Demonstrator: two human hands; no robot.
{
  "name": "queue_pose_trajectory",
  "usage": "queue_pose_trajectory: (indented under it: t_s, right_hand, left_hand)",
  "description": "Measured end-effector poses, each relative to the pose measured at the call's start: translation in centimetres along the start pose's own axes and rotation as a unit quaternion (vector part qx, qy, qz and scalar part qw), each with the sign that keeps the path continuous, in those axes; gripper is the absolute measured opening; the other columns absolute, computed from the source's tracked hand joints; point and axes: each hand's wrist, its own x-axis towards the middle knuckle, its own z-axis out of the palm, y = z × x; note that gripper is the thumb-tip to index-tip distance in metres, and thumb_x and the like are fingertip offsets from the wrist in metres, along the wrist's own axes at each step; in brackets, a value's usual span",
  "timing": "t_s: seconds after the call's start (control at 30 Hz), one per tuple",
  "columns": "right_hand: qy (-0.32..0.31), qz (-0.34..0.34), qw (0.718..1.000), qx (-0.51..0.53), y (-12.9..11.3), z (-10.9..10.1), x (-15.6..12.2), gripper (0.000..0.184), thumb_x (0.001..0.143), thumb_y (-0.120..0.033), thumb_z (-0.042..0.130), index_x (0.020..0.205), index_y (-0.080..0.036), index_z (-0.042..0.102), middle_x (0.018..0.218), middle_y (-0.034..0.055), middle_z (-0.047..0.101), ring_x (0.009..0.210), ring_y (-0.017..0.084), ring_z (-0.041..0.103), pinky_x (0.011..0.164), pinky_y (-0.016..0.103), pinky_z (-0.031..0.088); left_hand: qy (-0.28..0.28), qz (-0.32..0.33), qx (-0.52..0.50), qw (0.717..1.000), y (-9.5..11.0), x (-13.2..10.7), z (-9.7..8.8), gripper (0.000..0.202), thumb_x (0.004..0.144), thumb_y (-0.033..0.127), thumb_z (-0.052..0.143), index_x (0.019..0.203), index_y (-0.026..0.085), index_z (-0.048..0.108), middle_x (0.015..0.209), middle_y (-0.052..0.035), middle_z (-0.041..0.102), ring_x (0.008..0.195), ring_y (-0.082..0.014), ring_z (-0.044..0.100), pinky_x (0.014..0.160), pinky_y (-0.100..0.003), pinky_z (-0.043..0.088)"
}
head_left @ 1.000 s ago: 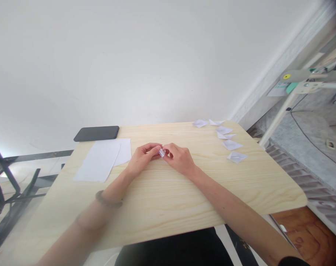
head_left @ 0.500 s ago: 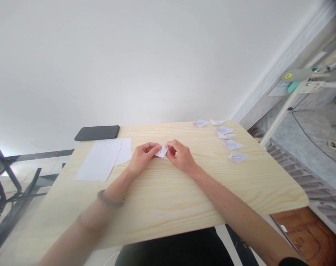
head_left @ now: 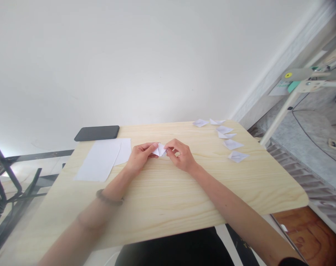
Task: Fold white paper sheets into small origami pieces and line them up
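Note:
A small folded piece of white paper is held between both hands over the middle of the light wooden table. My left hand pinches its left side with thumb and fingers. My right hand pinches its right side, fingers curled. A dark bead bracelet sits on my left wrist.
White paper sheets lie at the left, a black phone behind them at the far edge. Several small folded paper pieces lie in a row at the far right. A white lamp arm stands right of the table; a black chair frame left.
The folded paper has opened out wider between the fingertips and both hands have risen slightly towards the far edge.

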Motion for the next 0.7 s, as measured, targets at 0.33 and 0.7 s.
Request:
queue_pose_trajectory:
  t_s: [0.33, 0.7]
  right_hand:
    - [0.018, 0.097, 0.995, 0.031, 0.47, 0.17, 0.21, 0.019, 0.075, -0.035, 0.054, 0.085, -0.018, 0.053, 0.075, 0.0002, 0.058, 0.058, 0.008, 0.055, 0.05, 0.019, 0.045]
    - [0.031, 0.108, 0.993, 0.041, 0.53, 0.06, 0.28, 0.019, 0.075, -0.035, 0.056, 0.075, -0.017, 0.063, 0.074, 0.0021, 0.063, 0.059, 0.01, 0.055, 0.053, 0.021, 0.045]
  left_hand:
    - [0.019, 0.067, 0.149, 0.986, 0.27, -0.09, -0.3, 0.036, 0.069, 0.038, 0.063, 0.097, 0.015, 0.065, 0.096, -0.0071, 0.066, 0.088, -0.0207, 0.058, 0.081, -0.032, 0.044]
    - [0.031, 0.08, 0.141, 0.986, 0.38, -0.21, -0.11, 0.03, 0.067, 0.037, 0.065, 0.083, 0.012, 0.066, 0.086, -0.0077, 0.067, 0.081, -0.0193, 0.059, 0.078, -0.032, 0.048]
